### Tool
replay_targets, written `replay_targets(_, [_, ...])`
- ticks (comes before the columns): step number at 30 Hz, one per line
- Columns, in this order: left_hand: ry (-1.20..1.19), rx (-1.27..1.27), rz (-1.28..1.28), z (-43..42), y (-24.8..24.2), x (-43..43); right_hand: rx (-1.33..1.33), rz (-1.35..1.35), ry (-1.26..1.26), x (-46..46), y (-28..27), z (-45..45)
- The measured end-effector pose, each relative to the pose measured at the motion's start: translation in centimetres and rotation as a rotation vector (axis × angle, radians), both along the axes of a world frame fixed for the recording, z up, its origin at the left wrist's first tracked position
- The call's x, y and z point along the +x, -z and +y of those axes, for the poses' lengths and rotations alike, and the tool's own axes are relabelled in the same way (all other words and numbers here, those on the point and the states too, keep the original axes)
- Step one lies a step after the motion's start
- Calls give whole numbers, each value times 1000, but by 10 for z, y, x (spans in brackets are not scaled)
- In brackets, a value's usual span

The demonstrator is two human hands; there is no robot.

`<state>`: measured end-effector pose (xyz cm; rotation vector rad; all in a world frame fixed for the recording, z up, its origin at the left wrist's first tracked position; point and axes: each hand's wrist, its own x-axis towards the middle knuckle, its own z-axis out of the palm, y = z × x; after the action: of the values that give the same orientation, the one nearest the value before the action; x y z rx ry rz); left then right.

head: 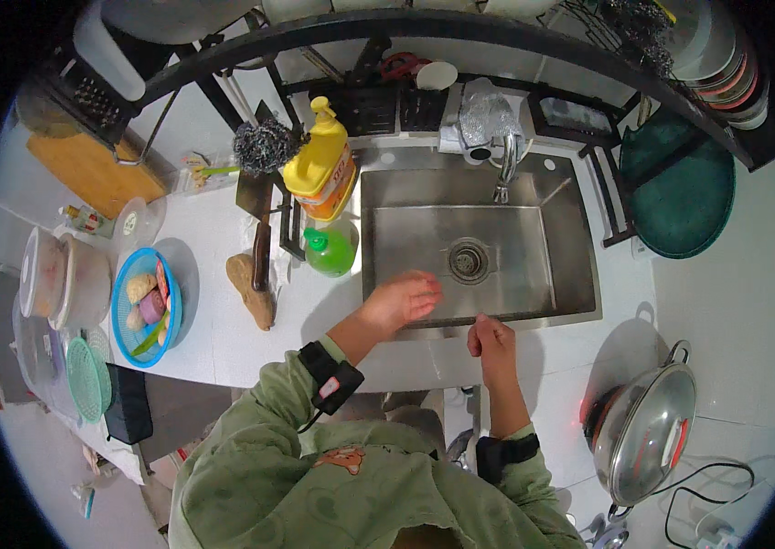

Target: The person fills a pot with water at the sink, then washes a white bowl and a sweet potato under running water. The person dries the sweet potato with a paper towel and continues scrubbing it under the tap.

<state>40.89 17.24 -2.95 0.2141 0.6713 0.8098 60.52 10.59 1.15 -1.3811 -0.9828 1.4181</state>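
Note:
My left hand (404, 300) is over the front-left corner of the stainless steel sink (401, 261). Its fingers are slightly blurred and partly spread, and nothing is seen in it. At the sink's front rim my right hand (492, 343) is curled into a loose fist, and I see no object in it. The basin holds no dishes, and its drain (468, 261) lies beyond both hands. A chrome faucet (507, 168) rises at the back, beside crumpled silvery wrapping (489, 113). Left of the basin stand a green pump bottle (329, 254) and a yellow detergent jug (322, 165).
Farther left are a brown root vegetable (250, 291), a dark-handled knife (262, 257) and a blue basket (177, 309) of food. A lidded steel pan (651, 432) sits at the right. A black rack bar (428, 27) spans overhead; a steel-wool scrubber (264, 145) hangs left.

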Motion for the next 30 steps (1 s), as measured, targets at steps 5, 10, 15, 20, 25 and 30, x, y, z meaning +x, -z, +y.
replay_targets(5, [-1, 62, -81, 65, -5, 1, -108, 235, 99, 3, 8, 25])
replay_targets(10, [3, 82, 26, 149, -9, 33, -242, 659, 255, 22, 28, 51])
replay_targets(15, [-29, 40, 10, 211, 9, 72, -306, 1051, 177, 43, 57, 79])
replay_targets(20, [-24, 100, -106, 274, 53, 95, -371, 1081, 255, 46, 78, 113])
replay_targets(25, [-65, 79, -104, 299, 76, 103, -262, 1160, 196, 44, 84, 137])
replay_targets(30, [-82, 162, -95, 292, 60, 102, -345, 1179, 211, 45, 85, 155])
